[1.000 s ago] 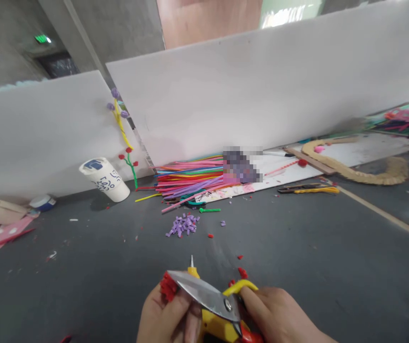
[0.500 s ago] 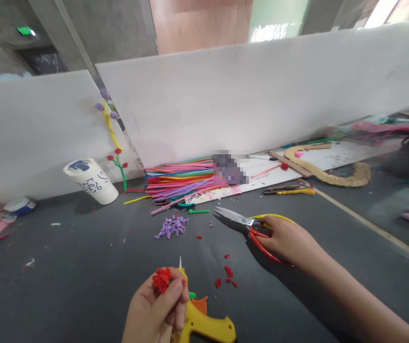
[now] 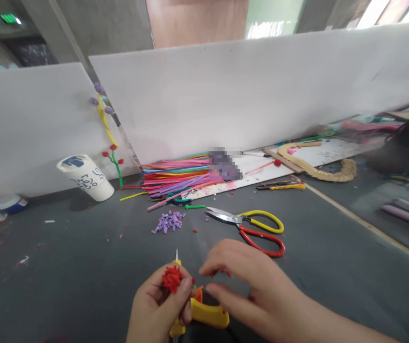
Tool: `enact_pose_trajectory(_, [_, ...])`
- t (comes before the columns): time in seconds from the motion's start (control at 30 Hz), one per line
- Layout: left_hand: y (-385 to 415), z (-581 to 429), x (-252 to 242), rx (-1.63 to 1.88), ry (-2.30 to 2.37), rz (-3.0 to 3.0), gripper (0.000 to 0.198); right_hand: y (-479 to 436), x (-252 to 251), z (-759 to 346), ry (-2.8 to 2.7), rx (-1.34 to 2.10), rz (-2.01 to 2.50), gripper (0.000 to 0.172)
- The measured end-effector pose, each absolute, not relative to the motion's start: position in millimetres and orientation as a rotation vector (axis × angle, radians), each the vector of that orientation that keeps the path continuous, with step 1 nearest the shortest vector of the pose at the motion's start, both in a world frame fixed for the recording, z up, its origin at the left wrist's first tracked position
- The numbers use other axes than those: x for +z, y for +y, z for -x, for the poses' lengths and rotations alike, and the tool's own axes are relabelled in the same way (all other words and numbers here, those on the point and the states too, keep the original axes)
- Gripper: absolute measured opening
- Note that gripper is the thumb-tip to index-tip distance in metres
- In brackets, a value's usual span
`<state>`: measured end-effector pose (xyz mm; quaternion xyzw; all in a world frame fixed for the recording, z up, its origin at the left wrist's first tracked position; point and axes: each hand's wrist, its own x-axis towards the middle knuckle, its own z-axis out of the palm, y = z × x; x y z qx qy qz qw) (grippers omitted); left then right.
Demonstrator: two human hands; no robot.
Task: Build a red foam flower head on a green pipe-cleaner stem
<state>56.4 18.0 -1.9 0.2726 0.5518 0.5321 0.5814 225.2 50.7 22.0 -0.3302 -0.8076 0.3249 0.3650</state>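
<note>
My left hand (image 3: pixel 159 307) pinches a small red fuzzy pompom (image 3: pixel 172 278) between thumb and fingertips, low in the middle of the view. Under it lies a yellow glue gun (image 3: pixel 204 314) with its metal tip pointing away from me. My right hand (image 3: pixel 247 281) hovers over the glue gun's body with loosely curled fingers holding nothing, beside some red scraps on the dark table. Scissors (image 3: pixel 250 225) with one yellow and one red handle lie on the table just beyond that hand.
A pile of purple cut bits (image 3: pixel 168 221) and a bundle of coloured pipe cleaners (image 3: pixel 179 178) lie further back. A white paper cup (image 3: pixel 84 176) is tipped at the left. White boards (image 3: pixel 225 90) stand behind. A tan curved piece (image 3: pixel 318 169) lies at right.
My right hand has set the scissors down on the table and come back toward the glue gun. My left hand still holds the red pompom.
</note>
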Motion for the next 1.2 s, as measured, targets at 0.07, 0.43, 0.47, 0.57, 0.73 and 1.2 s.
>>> enact_pose_trajectory(0.07, [17, -57, -3, 1.236, 1.315, -0.668, 0.037, 49, 17, -215, -2.047, 0.851, 0.81, 0.005])
enact_pose_trajectory(0.43, [13, -61, -4, 1.234, 1.494, -1.034, 0.014, 45, -3, -217, -1.972, 0.653, 0.739, 0.018])
enact_pose_trajectory(0.47, [14, -58, -6, 1.238, 1.516, -1.08, 0.013, 45, -3, -218, -1.98, 0.65, 0.775, 0.016])
enact_pose_trajectory(0.57, [20, -44, -9, 1.212, 1.611, -1.27, 0.015, 46, -6, -216, -2.231, 0.654, 0.98, 0.007])
enact_pose_trajectory(0.73, [31, -20, -11, 1.232, 1.838, -1.693, 0.01, 33, -35, -190, -2.828, 0.341, 1.054, 0.023])
enact_pose_trajectory(1.2, [29, -9, 1, 1.301, 1.851, -1.982, 0.014, 40, -5, -220, -1.958, 0.939, 1.075, 0.006])
